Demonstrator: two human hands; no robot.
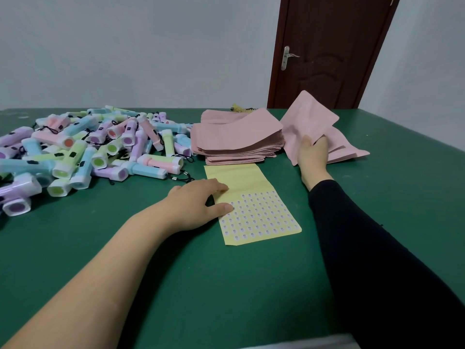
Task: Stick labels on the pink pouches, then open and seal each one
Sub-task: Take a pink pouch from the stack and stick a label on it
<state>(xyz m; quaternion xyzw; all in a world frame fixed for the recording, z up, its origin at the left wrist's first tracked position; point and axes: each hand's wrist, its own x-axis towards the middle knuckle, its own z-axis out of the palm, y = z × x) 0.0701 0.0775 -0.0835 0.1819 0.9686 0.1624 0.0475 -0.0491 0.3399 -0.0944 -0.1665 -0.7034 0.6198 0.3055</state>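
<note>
Pink pouch stack point(236, 139): thick, lying flat, top pouches bowed. Single pouch point(308, 119) just right of it, raised and tilted. Loose pouches point(346, 147) flat further right. Yellow label sheet point(241, 177) flat, touching the stack's front; small white labels point(259, 217) fill its near half.

left hand point(198, 202) — palm down, fingers loosely extended, bare forearm | right hand point(313, 154) — arm stretched forward, black sleeve, thumb and fingers pinching pink pouch point(308, 117)

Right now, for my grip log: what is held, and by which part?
The right hand grips a pouch by its near edge; the left hand only rests on the label sheet.
</note>
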